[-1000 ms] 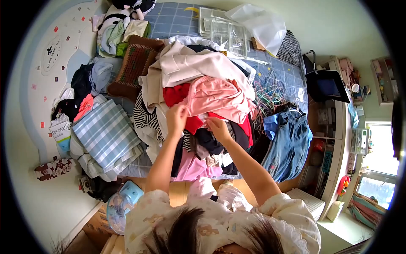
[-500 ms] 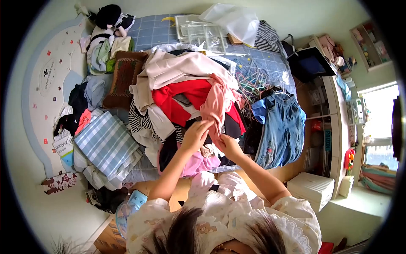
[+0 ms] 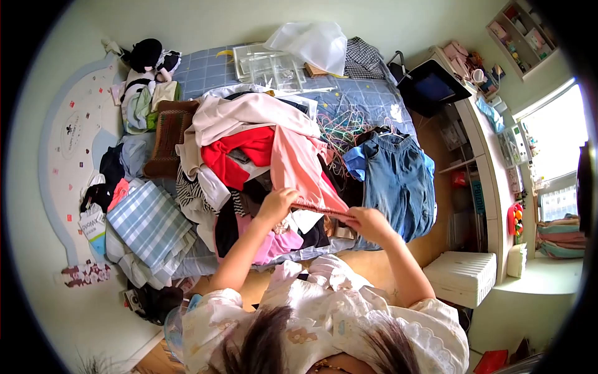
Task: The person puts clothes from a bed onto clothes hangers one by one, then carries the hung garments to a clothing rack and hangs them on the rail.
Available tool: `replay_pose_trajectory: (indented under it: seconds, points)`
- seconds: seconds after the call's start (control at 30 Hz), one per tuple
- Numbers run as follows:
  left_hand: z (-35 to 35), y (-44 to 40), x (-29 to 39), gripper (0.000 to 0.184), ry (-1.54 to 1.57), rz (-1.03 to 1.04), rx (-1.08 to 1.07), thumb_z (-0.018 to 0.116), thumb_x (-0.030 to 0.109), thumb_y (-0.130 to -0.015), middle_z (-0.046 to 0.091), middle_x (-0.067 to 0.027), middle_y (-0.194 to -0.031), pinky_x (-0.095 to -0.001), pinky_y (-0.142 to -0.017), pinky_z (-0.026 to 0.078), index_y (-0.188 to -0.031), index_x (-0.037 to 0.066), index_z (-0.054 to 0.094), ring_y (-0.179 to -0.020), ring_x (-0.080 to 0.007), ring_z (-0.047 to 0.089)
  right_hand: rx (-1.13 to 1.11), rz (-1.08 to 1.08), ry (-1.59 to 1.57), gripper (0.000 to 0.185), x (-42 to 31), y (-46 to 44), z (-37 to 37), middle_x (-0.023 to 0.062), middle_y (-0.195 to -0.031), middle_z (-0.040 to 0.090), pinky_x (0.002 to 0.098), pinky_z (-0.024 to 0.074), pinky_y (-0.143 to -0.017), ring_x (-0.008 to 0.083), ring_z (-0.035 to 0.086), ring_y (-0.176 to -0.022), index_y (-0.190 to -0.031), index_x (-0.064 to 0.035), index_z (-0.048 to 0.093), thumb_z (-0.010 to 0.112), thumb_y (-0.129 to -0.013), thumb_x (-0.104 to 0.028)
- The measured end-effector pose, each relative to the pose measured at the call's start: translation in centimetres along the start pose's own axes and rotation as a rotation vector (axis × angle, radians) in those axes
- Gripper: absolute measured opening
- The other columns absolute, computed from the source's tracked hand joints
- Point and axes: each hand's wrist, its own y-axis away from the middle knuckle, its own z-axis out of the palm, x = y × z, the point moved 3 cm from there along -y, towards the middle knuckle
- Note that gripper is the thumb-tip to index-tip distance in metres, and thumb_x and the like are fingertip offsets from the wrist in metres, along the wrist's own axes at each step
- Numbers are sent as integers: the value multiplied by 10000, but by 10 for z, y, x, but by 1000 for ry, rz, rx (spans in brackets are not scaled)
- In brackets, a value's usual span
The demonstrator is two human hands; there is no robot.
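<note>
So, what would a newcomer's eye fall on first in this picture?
The pink garment would probably come first, stretched between left hand and right hand near the centre. Beside it, bright red cloth lies on the clothes heap, and blue jeans lie on the right of the bed.

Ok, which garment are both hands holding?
The salmon-pink garment, its edge stretched between left hand and right hand; the red garment beside it lies untouched.

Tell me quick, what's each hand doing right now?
Left hand: closed, holding the pink garment by its near edge.
Right hand: closed, holding the same edge farther to the right.
</note>
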Motion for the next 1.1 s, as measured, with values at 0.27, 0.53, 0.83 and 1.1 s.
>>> replay_pose_trajectory:
  seconds: [0.27,0.53,0.83,1.1]
  points:
    - [-74,-12,74,235,-200,-111,272,589,6,-768,684,-110,-940,-368,-737,536,-986,66,648,-836,-278,662,279,-119,-35,247,44,26,-85,153,-876,640,397,488,-728,360,608,-837,-972,-49,640,643,-729,-5]
    - [-75,35,154,267,247,-397,-199,746,176,-758,683,-109,-837,-305,-694,505,-967,35,661,-758,-219,661,453,-189,-297,209,47,90,-116,137,-834,640,314,496,-658,265,640,-741,-938,-2,637,675,-737,42]
    - [-49,146,227,319,85,-458,-586,786,223,-707,589,-59,-674,-310,-634,473,-925,32,653,-671,-156,614,100,-65,-289,241,38,199,-38,148,-834,664,326,493,-715,274,649,-787,-974,-17,645,625,-741,37]
    - [18,247,299,311,328,-83,-1182,755,245,-751,644,-67,-901,-303,-758,480,-959,41,645,-867,-135,615,-398,-63,-184,235,28,314,-2,133,-840,671,316,475,-691,207,610,-722,-1011,-30,658,642,-790,-107]
